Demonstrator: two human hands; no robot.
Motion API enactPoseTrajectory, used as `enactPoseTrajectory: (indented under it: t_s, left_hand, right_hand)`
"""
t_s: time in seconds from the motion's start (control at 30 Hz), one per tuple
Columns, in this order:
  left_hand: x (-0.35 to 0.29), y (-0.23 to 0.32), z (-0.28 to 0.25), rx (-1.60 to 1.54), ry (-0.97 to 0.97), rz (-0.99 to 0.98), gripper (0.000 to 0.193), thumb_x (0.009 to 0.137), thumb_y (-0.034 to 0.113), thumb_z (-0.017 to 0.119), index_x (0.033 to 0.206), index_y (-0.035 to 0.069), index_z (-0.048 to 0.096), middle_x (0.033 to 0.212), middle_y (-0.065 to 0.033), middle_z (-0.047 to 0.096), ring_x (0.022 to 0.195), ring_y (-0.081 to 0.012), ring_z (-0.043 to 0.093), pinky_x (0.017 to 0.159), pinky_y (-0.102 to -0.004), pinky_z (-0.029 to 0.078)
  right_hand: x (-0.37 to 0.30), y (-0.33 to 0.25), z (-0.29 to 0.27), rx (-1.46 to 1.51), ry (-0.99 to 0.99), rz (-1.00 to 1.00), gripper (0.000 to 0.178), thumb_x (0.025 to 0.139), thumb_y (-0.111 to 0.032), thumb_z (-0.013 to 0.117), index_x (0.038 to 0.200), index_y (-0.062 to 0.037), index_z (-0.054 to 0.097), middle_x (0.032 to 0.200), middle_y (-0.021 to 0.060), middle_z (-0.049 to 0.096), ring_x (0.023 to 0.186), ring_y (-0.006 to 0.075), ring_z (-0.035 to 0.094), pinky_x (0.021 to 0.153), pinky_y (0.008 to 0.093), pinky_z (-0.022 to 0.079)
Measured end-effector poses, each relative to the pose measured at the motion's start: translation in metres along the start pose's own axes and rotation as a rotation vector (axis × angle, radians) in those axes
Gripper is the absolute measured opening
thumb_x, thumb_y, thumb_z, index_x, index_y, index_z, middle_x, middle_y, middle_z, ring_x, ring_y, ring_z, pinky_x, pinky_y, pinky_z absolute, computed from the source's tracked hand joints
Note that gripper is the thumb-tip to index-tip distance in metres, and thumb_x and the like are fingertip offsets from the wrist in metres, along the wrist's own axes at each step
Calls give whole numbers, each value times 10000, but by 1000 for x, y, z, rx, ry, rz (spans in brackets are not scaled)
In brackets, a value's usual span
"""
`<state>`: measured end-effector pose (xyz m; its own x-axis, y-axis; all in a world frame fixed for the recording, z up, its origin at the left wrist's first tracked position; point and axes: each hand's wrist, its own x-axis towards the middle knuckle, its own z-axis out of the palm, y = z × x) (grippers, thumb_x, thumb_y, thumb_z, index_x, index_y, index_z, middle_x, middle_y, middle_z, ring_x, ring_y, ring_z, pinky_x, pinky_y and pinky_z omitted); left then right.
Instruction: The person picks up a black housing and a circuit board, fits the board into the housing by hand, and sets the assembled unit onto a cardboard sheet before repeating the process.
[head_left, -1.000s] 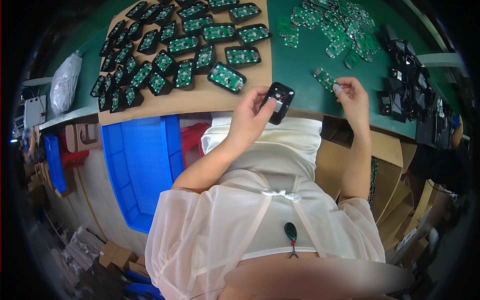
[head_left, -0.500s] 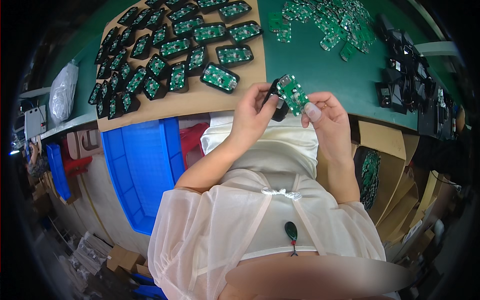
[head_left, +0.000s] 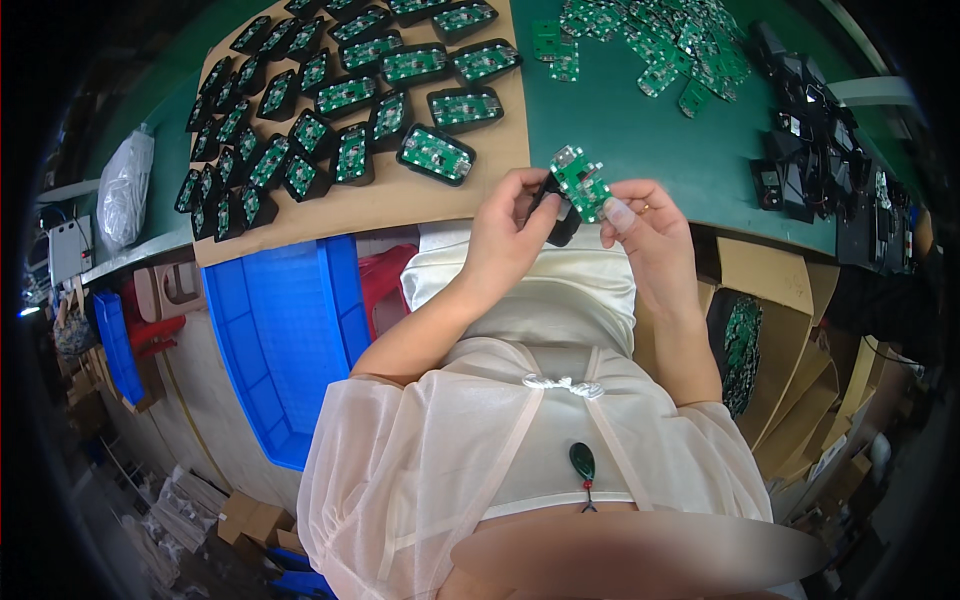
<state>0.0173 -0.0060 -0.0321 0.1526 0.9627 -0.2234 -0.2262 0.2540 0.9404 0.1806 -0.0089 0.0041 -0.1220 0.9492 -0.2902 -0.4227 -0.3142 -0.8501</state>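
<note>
1. Gripping black plastic housing in left hand, between thumb and fingers, with fingers mostly hidden behind.
2. Pinching green circuit board by lower right corner in right hand, component side in view.
3. Holding both close together, tilted, at near edge of green tabletop; hiding much of housing interior behind board. Can't tell if touching or just above.
4. To left, on brown paper: filled housings with boards inside, cut off at top.
5. Beyond right hand: loose board pile, overlapping, too jumbled to count, also cut off.
6. At far right: heap of black parts, dark, hard to separate.
7. Below tabletop: blue plastic crate at left; cardboard box at right, partly hidden by right forearm.
</note>
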Motion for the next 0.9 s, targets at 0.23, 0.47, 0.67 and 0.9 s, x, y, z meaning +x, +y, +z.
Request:
enactPoseTrajectory:
  t_s: [0.23, 0.47, 0.67, 0.9]
  left_hand:
    - [-7, 18, 8, -17, -19, 33, 349, 849, 57, 557, 1161, 7, 408, 990, -65, 547, 781, -65, 548, 507, -187, 472]
    - [-8, 18, 7, 50, 25, -1, 326, 840, 60, 575, 1139, 26, 451, 943, -35, 556, 743, -50, 523, 532, -168, 425]
    - [-11, 20, 11, 223, -33, 28, 327, 822, 10, 563, 1139, 33, 484, 916, -23, 530, 733, -48, 504, 576, -178, 419]
    - [-10, 30, 8, 560, 87, 530, 257, 756, -43, 588, 972, 87, 636, 1001, -85, 503, 640, -96, 533, 552, -202, 436]
  right_hand:
    - [-4, 11, -2, -61, -8, 27, 167, 824, -41, 592, 968, 9, 524, 799, 46, 574, 688, 91, 523, 608, 224, 447]
    - [-1, 17, -4, -667, 115, -460, 189, 806, -71, 623, 987, -27, 594, 856, 26, 512, 691, 70, 508, 556, 185, 380]
    - [0, 9, 10, -762, 151, -519, 147, 783, -70, 636, 928, -55, 621, 842, 26, 500, 621, 97, 484, 525, 213, 369]
    - [5, -25, 13, -1580, -83, -934, 141, 686, -100, 597, 817, -76, 551, 769, 24, 491, 680, 196, 469, 541, 293, 363]
